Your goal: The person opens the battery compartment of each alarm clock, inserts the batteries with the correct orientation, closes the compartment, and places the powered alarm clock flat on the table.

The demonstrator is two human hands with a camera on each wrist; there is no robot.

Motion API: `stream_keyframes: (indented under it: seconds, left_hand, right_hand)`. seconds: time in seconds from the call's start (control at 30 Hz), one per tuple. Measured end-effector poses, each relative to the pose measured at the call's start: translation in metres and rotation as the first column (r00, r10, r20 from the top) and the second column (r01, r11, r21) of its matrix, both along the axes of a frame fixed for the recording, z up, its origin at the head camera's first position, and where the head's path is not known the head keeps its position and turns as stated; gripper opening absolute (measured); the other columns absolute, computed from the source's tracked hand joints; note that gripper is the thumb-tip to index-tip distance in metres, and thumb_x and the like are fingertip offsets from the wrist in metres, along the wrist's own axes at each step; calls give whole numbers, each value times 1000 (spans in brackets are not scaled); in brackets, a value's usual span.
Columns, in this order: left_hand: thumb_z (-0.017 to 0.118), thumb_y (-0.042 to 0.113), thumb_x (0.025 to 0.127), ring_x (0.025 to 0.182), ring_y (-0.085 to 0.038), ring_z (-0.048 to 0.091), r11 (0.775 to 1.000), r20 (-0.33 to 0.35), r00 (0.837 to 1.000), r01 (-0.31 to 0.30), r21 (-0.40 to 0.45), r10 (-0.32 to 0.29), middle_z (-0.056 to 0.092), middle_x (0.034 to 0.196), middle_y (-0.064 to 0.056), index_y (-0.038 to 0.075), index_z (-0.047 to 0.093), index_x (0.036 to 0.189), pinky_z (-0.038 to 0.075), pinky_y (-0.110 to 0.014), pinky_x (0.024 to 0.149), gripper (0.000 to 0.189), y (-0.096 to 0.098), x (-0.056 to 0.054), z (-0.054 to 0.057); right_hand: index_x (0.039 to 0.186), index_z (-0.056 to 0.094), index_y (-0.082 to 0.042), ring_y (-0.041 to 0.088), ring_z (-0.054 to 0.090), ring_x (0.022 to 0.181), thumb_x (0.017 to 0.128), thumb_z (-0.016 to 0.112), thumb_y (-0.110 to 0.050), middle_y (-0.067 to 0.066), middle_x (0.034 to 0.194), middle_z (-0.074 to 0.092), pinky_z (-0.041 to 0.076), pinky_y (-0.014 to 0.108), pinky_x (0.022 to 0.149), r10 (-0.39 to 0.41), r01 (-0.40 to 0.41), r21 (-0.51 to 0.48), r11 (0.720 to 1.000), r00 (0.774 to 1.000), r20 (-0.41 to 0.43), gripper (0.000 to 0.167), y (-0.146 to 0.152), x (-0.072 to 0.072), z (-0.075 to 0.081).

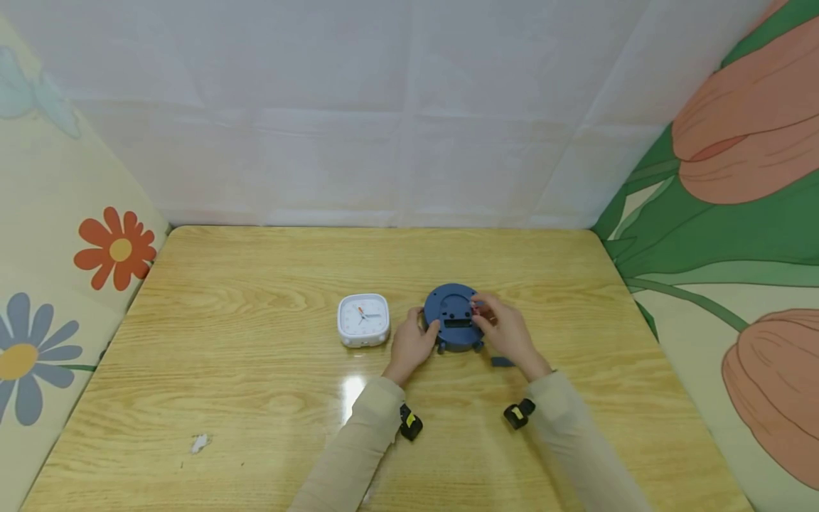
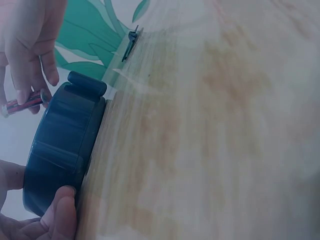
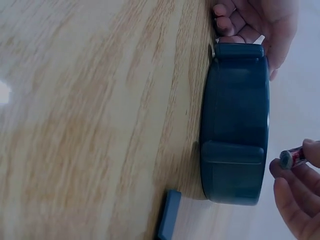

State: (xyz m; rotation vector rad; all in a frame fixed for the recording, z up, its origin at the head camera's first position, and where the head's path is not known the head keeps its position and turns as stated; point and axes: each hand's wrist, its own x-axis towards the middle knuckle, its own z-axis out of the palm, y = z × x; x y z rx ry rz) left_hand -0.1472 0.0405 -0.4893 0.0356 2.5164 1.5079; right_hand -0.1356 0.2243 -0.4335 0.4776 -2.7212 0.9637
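A round dark blue clock (image 1: 456, 340) lies with its back up on the table, its battery slot uncovered. My left hand (image 1: 412, 343) grips the clock's left edge, thumb on the near side. Between finger and thumb my right hand (image 1: 510, 334) pinches a small red battery (image 3: 295, 158), held just above the clock's right part. In the left wrist view the battery (image 2: 27, 104) stands apart from the blue casing (image 2: 62, 135). A small blue battery cover (image 1: 502, 361) lies on the table by the clock, under the right wrist's side.
A white square alarm clock (image 1: 363, 318) stands face up to the left of my left hand. The wooden table (image 1: 256, 284) has a worn white patch (image 1: 200, 443) near its front left. A white cloth (image 1: 320, 142) hangs behind the far edge.
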Motion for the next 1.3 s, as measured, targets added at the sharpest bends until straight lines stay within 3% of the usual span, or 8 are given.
stream_keyframes:
  seconds: [0.67,1.3]
  left_hand:
    - [54,33,90,51,-11,47,1000,20,1000,-13,-3,13,54,64,-1,2,41,132,37,-25,43,54,1,0,1]
    - [54,33,90,50,-11,48,1000,21,1000,-12,-2,12,54,63,-1,3,40,133,38,-24,43,53,1,-1,1]
  right_hand:
    - [104,60,-3,17,56,61,78,68,3,10,82,66,44,29,51,47,-45,79,996,999,-23,28,-7,-7,-9]
    - [102,63,-7,23,61,75,79,68,-1,9,86,65,51,38,65,61,-64,178,982,998,22,24,-11,-10,-13]
